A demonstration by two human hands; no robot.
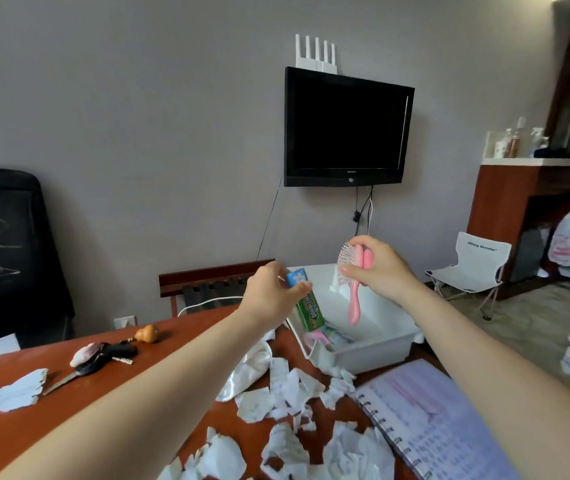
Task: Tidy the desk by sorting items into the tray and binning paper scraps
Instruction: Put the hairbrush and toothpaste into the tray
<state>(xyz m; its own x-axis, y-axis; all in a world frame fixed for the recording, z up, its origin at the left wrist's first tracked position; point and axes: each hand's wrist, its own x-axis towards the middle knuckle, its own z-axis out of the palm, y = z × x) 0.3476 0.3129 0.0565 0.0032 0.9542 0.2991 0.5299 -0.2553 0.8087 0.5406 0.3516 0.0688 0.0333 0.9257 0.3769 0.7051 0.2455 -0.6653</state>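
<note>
Left hand (271, 294) pinching small packets (304, 303) and right hand (377, 268) closed on a pink hairbrush (354, 282), both above the partly filled white tray (373, 351); paper scraps (287, 393), keys (103, 356) and notebook (439, 417) remain on the desk (16, 427), sorting seemingly unfinished.
</note>
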